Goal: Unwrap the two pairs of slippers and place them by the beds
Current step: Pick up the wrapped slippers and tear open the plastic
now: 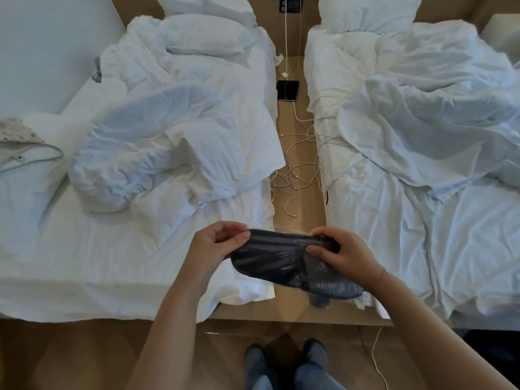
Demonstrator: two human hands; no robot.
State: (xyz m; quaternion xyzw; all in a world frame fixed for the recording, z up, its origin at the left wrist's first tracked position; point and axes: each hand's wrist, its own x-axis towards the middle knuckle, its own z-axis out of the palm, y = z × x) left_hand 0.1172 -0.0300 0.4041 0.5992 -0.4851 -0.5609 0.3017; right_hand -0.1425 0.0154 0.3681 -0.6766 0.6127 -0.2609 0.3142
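A dark navy pair of slippers in clear plastic wrap (281,263) is held flat in front of me, above the gap between two beds. My left hand (216,243) pinches its left end. My right hand (340,254) grips its upper right part, thumb on top of the wrap. A loose bit of clear plastic hangs below the right end. The left bed (112,249) and the right bed (422,235) both carry rumpled white duvets. I see no second pair of slippers.
A wooden platform (298,198) runs between the beds, strewn with tangled white charging cables (295,170) and a black phone (287,90). Pillows lie at both bed heads. A white garment (19,144) lies at the left. My feet (284,358) stand on the wooden floor.
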